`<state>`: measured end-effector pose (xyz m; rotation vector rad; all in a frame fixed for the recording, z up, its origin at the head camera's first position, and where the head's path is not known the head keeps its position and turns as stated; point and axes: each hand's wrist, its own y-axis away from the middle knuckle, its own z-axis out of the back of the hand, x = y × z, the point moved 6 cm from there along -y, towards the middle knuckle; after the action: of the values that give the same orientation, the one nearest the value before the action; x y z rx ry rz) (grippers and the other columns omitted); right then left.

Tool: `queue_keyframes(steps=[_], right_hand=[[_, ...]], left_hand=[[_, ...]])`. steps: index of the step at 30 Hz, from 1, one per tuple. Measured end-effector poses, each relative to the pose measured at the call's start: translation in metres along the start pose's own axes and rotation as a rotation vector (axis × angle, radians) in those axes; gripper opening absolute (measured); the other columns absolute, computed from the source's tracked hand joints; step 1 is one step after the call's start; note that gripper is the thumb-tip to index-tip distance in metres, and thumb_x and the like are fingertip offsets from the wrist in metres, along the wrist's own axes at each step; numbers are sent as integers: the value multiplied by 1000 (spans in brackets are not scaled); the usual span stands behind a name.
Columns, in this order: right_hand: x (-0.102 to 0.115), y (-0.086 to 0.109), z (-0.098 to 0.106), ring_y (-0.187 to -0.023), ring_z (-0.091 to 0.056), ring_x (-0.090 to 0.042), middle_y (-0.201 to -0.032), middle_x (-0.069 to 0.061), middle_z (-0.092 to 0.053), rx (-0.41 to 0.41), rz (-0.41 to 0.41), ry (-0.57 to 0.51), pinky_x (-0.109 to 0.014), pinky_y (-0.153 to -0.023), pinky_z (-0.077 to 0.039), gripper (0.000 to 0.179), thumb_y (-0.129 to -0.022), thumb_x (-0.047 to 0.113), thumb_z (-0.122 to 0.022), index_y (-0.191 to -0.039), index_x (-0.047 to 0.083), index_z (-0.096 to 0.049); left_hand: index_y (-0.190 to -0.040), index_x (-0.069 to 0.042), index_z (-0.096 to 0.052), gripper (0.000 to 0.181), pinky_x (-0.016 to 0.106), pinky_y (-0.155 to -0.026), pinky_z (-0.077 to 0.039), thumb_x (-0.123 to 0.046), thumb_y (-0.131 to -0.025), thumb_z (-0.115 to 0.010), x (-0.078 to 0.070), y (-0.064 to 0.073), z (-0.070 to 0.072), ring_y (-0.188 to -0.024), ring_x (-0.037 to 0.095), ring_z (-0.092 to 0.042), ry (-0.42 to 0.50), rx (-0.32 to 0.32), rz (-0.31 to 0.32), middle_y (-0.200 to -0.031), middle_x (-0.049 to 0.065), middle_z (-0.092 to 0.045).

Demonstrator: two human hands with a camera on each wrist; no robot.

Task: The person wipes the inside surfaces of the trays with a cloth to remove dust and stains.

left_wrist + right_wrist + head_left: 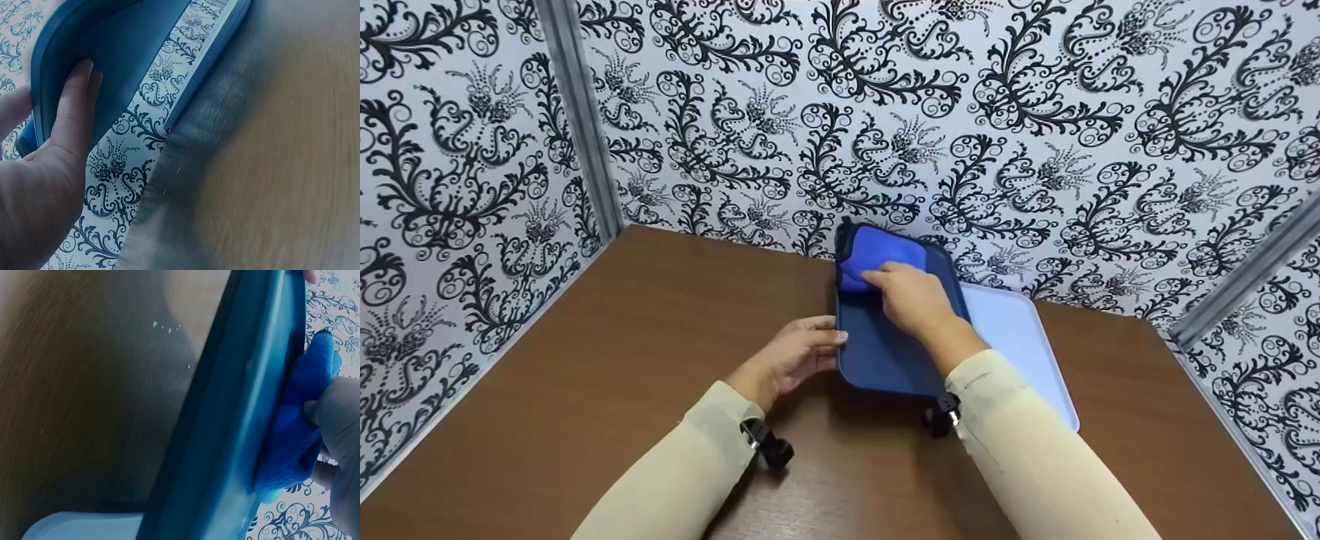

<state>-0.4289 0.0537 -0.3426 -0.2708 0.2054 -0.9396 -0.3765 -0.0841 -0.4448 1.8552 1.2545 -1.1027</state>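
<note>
A dark blue tray (885, 356) is held up at a tilt over the table, its inner face towards the head camera. My left hand (799, 354) grips its left edge, thumb on the front; the left wrist view shows the fingers (73, 107) spread against the underside. With my right hand (919, 300) I hold a bright blue cloth (889, 251) against the upper left of the tray's inner face. The right wrist view shows the cloth (292, 433) bunched under the thumb and lying along the rim. One cloth corner has a black edge.
A pale, light-coloured tray (1020, 330) lies on the brown wooden table (697, 300) to the right, partly covered by the blue tray and right arm. Small white crumbs (170, 330) dot the table. A patterned wall (735, 135) rises behind the table.
</note>
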Motion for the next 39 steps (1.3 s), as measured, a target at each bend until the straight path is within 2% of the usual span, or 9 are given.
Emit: queue_keyframes(steps=[5,9,11,15,18,23,26,33,39], right_hand=[[-3,7,2,-113,-70,-32,-124,-8,-72,-17,76,-28,-52,-88,-61,47,-95,-1,-57,-133,22,-71],[-7,14,4,-118,-68,-31,-125,-8,-72,-25,127,-58,-51,-93,-60,44,-95,-1,-57,-129,21,-74],[-10,17,5,-118,-68,-31,-125,-8,-72,-25,136,-68,-51,-95,-59,42,-96,-1,-56,-127,20,-75],[-20,20,4,-119,-68,-31,-126,-8,-72,-24,128,-70,-49,-99,-57,40,-98,2,-55,-127,19,-75],[-28,22,3,-120,-68,-31,-127,-9,-72,-21,118,-77,-48,-104,-55,39,-98,2,-54,-127,17,-75],[-41,25,2,-123,-66,-34,-128,-13,-70,-18,90,-82,-48,-108,-53,40,-96,-1,-54,-127,15,-74],[-48,27,1,-122,-65,-35,-129,-14,-70,-13,59,-75,-49,-108,-53,42,-95,-3,-55,-129,14,-73],[-60,32,0,-116,-67,-38,-125,-16,-70,-9,-11,-42,-53,-99,-56,47,-91,-7,-55,-130,12,-72],[-69,38,-3,-110,-68,-39,-121,-16,-71,-1,-99,-46,-54,-91,-58,50,-89,-8,-54,-132,11,-71]], left_hand=[[-134,7,-51,39,27,-75,-61,1,-96,-58,0,0,-1,-80,11,-70,16,1,-11,-87,-2,-70],[-123,2,-58,26,27,-76,-62,2,-97,-57,-1,0,-2,-80,11,-71,27,8,-15,-87,-2,-71],[-125,4,-57,29,27,-77,-62,3,-97,-57,-1,0,-2,-80,11,-71,25,4,-14,-87,-1,-71],[-142,11,-45,49,28,-77,-61,2,-96,-58,-1,-1,-1,-82,12,-71,17,-11,-6,-91,-1,-71],[-145,11,-43,52,28,-78,-61,1,-96,-59,-1,-1,0,-84,12,-71,18,-11,-13,-93,0,-71],[-134,10,-50,40,28,-77,-61,2,-96,-59,-1,-2,1,-83,12,-71,32,-15,-21,-90,0,-71],[-139,11,-47,45,28,-76,-61,2,-96,-58,-2,-2,1,-82,12,-70,31,-24,-20,-90,0,-70],[-156,13,-26,69,26,-76,-61,2,-96,-57,-1,-1,1,-83,11,-70,21,-53,3,-97,2,-67],[-152,13,-33,63,26,-76,-61,1,-96,-59,0,0,1,-82,11,-70,4,-41,2,-94,1,-69]])
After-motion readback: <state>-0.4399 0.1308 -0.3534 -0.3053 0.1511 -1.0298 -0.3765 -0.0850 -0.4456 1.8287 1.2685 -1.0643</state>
